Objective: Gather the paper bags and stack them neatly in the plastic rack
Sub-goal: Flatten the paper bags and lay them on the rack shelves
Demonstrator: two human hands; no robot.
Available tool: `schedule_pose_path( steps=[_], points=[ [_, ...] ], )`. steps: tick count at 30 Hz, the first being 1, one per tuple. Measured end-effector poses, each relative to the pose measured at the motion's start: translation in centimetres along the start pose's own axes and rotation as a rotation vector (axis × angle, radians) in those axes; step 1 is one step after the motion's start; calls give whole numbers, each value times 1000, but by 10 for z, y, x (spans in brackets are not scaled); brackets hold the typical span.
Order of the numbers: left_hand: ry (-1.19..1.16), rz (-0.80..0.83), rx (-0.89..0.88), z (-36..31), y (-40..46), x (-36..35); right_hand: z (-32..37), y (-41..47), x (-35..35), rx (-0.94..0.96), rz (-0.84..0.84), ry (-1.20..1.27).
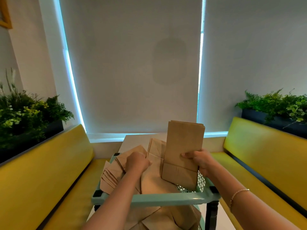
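Observation:
A mint-green plastic rack [166, 198] stands on a pale table in front of me. Brown paper bags [154, 180] lie loosely in its top tier, some hanging over the left edge. My right hand [197, 161] grips a flat bundle of paper bags [182, 153], held upright with its lower end inside the rack's right side. My left hand [137, 162] rests on the loose bags in the rack, fingers curled over one bag's edge. More paper bags [157, 218] lie on the lower tier.
The pale table [132, 138] runs away toward a window with grey blinds. Yellow bench seats [49, 163] flank it on both sides, the right one [265, 155] close to my right arm. Planters with green plants [25, 113] sit behind each bench.

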State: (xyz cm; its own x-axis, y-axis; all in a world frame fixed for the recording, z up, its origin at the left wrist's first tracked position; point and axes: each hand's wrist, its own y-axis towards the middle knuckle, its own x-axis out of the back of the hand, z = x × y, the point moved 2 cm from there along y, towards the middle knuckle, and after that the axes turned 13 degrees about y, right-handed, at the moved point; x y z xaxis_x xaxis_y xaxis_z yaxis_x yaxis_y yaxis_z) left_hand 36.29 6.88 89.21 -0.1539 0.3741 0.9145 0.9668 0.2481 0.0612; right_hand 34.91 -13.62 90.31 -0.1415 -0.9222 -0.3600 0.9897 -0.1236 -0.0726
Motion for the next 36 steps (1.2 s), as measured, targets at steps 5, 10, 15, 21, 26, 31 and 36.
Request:
schedule_pose_path(
  steps=[5, 10, 15, 21, 26, 31, 36],
  points=[
    [-291, -268, -10, 5, -2, 49, 8, 1, -1, 11, -23, 37],
    [-633, -477, -182, 7, -11, 88, 9, 3, -2, 25, -52, 40],
    [-644, -440, -395, 2, -20, 66, 4, 6, -8, -23, -17, 75],
    [-704, -282, -515, 5, -11, 35, 9, 5, -4, -132, 84, 274],
    [-589, -215, -580, 9, -4, 26, 22, 7, 3, -172, 173, 198],
    [-436, -199, -610, 4, -11, 30, 23, 8, 6, -41, 269, 88],
    [-468, -120, -401, 3, -10, 28, 16, -1, -4, 49, 254, 93]
  ],
)
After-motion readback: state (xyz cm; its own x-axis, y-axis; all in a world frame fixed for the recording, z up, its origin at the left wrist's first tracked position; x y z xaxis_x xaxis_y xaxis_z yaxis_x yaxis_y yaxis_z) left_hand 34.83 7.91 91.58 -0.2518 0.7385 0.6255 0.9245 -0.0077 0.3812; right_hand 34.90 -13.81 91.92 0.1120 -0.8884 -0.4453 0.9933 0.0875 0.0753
